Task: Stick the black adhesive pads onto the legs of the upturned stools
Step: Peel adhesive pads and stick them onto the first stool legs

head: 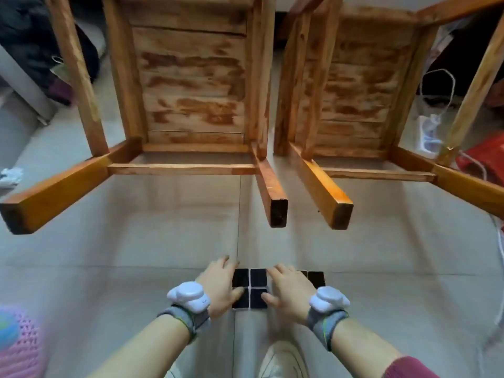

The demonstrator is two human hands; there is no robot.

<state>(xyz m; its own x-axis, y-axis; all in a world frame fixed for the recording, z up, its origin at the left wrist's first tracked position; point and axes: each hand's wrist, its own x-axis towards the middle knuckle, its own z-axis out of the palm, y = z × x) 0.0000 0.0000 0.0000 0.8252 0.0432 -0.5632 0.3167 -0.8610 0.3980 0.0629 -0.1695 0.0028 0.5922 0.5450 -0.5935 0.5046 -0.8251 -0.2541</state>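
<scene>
Two wooden stools lie upturned on the tiled floor, the left stool [188,85] and the right stool [357,85], legs pointing toward me. Bare dark leg ends show on the left stool's near right leg [278,211] and the right stool's near left leg [342,215]. A sheet of black adhesive pads [257,278] lies on the floor below them. My left hand [221,287] rests on its left edge, thumb on a pad. My right hand [289,290] covers its right part, fingers pressing on the sheet. A further black pad [316,278] shows to the right of that hand.
A pink knitted item [21,347] sits at the lower left. A red bag [485,159] and white cords [436,85] lie at the right. Dark fabric [24,36] is piled at the upper left. My shoe [283,361] is near the bottom centre.
</scene>
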